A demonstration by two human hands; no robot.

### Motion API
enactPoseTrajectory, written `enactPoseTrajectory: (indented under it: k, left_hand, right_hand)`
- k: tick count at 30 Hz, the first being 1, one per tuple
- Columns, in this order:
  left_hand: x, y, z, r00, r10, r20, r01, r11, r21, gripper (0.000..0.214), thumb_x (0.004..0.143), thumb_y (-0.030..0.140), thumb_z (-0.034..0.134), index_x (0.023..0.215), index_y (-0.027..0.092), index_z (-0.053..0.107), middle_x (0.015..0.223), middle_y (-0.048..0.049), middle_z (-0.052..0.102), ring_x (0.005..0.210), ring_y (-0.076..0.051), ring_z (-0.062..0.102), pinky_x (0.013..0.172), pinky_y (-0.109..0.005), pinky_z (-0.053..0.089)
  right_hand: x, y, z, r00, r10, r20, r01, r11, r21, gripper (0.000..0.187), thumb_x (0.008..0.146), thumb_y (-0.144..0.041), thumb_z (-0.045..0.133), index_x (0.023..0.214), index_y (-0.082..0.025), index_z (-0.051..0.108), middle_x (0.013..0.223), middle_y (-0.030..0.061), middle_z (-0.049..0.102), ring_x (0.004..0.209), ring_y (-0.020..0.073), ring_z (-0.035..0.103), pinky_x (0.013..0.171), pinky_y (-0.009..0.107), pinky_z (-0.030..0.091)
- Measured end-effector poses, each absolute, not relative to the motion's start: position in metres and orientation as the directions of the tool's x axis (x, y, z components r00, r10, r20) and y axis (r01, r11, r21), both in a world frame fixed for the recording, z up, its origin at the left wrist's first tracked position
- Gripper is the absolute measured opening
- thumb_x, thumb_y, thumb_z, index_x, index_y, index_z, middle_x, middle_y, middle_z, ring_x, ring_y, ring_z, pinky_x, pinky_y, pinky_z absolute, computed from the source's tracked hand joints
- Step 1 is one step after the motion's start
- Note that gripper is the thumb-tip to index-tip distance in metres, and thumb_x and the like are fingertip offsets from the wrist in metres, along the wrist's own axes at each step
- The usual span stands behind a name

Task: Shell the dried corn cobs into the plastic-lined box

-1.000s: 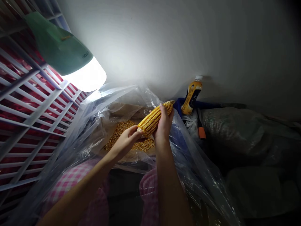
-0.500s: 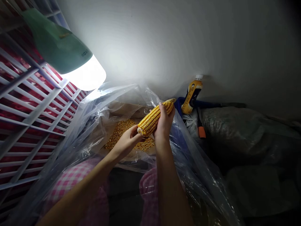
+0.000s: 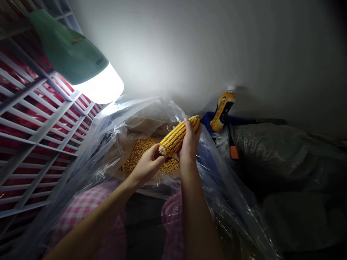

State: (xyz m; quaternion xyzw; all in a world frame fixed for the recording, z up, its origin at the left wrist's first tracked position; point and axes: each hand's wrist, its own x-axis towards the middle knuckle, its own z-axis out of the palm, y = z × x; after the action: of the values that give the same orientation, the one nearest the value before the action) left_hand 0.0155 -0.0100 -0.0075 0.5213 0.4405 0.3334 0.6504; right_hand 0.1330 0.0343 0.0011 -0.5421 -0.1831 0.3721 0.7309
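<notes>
A yellow corn cob (image 3: pixel 175 139), thick with kernels, is held at a slant over a clear plastic bag (image 3: pixel 105 151). My right hand (image 3: pixel 189 141) wraps around its upper right part, the thumb lying along the kernels. At the lower left end my left hand (image 3: pixel 149 160) closes on the pale butt of the cob, thumb and fingers against it; some of its fingers are hidden beneath. Below both hands, loose corn kernels (image 3: pixel 137 153) lie in a heap on brown material inside the bag.
A lit green lamp (image 3: pixel 73 54) hangs at upper left before a white plastic crate (image 3: pixel 40 126). On the right, a yellow drink bottle (image 3: pixel 223 110) leans by the wall, near an orange-tipped tool (image 3: pixel 233 152). Dark sacks (image 3: pixel 284 155) lie farther right.
My left hand has shifted slightly at the butt of the cob, its thumb turned a little. The whole view has moved slightly; both hands stay on the cob.
</notes>
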Motion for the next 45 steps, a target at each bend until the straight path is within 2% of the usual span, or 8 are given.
enactPoseTrajectory:
  k: [3, 14, 18, 22, 28, 34, 39, 45]
  left_hand:
    - [0.014, -0.01, -0.006, 0.443, 0.875, -0.196, 0.072, 0.183, 0.981, 0.044, 0.07, 0.024, 0.052, 0.112, 0.012, 0.052, 0.109, -0.0106, 0.061, 0.099, -0.024, 0.057, 0.085, -0.034, 0.045]
    - [0.019, -0.015, 0.001, 0.269, 0.951, -0.153, 0.374, 0.043, 0.926, 0.034, 0.07, 0.023, 0.051, 0.101, 0.012, 0.058, 0.088, -0.0062, 0.064, 0.086, -0.023, 0.059, 0.075, -0.032, 0.045]
    - [0.015, -0.011, 0.001, 0.351, 0.924, -0.151, 0.221, 0.075, 0.972, 0.03, 0.068, 0.022, 0.05, 0.096, 0.013, 0.059, 0.086, -0.0051, 0.064, 0.079, -0.02, 0.058, 0.071, -0.03, 0.047]
    - [0.013, -0.009, 0.001, 0.433, 0.874, -0.219, 0.046, 0.221, 0.974, 0.035, 0.071, 0.029, 0.051, 0.101, 0.012, 0.057, 0.095, -0.0078, 0.063, 0.084, -0.021, 0.059, 0.073, -0.031, 0.049]
    - [0.011, -0.009, -0.002, 0.378, 0.907, -0.188, 0.118, 0.154, 0.981, 0.03, 0.071, 0.025, 0.049, 0.095, 0.013, 0.061, 0.084, -0.0052, 0.063, 0.078, -0.019, 0.059, 0.073, -0.032, 0.049]
    - [0.012, -0.008, 0.002, 0.398, 0.882, -0.253, 0.027, 0.265, 0.964, 0.036, 0.073, 0.033, 0.05, 0.098, 0.01, 0.061, 0.093, -0.0083, 0.062, 0.083, -0.021, 0.059, 0.075, -0.034, 0.05]
    - [0.014, -0.007, 0.0, 0.375, 0.88, -0.292, -0.083, 0.345, 0.935, 0.04, 0.069, 0.026, 0.042, 0.101, 0.009, 0.06, 0.088, -0.008, 0.064, 0.083, -0.021, 0.06, 0.076, -0.035, 0.049]
    - [0.013, -0.007, -0.003, 0.375, 0.873, -0.312, -0.053, 0.355, 0.933, 0.038, 0.072, 0.032, 0.045, 0.099, 0.01, 0.06, 0.094, -0.0081, 0.064, 0.081, -0.021, 0.061, 0.074, -0.033, 0.049]
  right_hand:
    - [0.135, 0.034, 0.002, 0.689, 0.708, -0.159, -0.335, 0.117, -0.935, 0.064, 0.066, -0.039, 0.063, 0.124, -0.025, 0.041, 0.115, 0.0044, 0.053, 0.098, 0.0178, 0.056, 0.087, 0.037, 0.046]
    - [0.131, 0.031, 0.006, 0.679, 0.711, -0.18, -0.349, 0.097, -0.932, 0.068, 0.066, -0.038, 0.064, 0.128, -0.024, 0.038, 0.12, 0.0064, 0.051, 0.098, 0.0185, 0.057, 0.086, 0.037, 0.046]
    - [0.137, 0.034, 0.002, 0.637, 0.728, -0.255, -0.445, 0.077, -0.892, 0.066, 0.066, -0.039, 0.064, 0.125, -0.026, 0.038, 0.111, 0.0032, 0.055, 0.09, 0.0176, 0.06, 0.081, 0.037, 0.05]
    - [0.14, 0.033, 0.001, 0.659, 0.716, -0.232, -0.421, 0.095, -0.902, 0.062, 0.066, -0.04, 0.064, 0.122, -0.027, 0.041, 0.111, 0.0025, 0.054, 0.093, 0.0178, 0.059, 0.079, 0.036, 0.05]
    - [0.139, 0.033, 0.0, 0.612, 0.75, -0.25, -0.469, 0.09, -0.879, 0.061, 0.068, -0.039, 0.062, 0.123, -0.028, 0.039, 0.104, 0.0008, 0.055, 0.083, 0.0162, 0.061, 0.075, 0.036, 0.052]
    - [0.137, 0.034, 0.004, 0.606, 0.743, -0.283, -0.51, 0.09, -0.855, 0.066, 0.066, -0.037, 0.065, 0.124, -0.029, 0.036, 0.104, 0.0009, 0.056, 0.082, 0.0165, 0.062, 0.074, 0.035, 0.052]
    - [0.136, 0.035, 0.005, 0.6, 0.741, -0.301, -0.522, 0.078, -0.849, 0.065, 0.066, -0.037, 0.064, 0.124, -0.028, 0.037, 0.099, 0.0003, 0.057, 0.076, 0.0159, 0.062, 0.07, 0.035, 0.054]
    - [0.137, 0.036, 0.0, 0.612, 0.741, -0.278, -0.507, 0.097, -0.857, 0.064, 0.064, -0.037, 0.067, 0.122, -0.029, 0.039, 0.102, 0.0001, 0.056, 0.085, 0.0168, 0.061, 0.073, 0.035, 0.053]
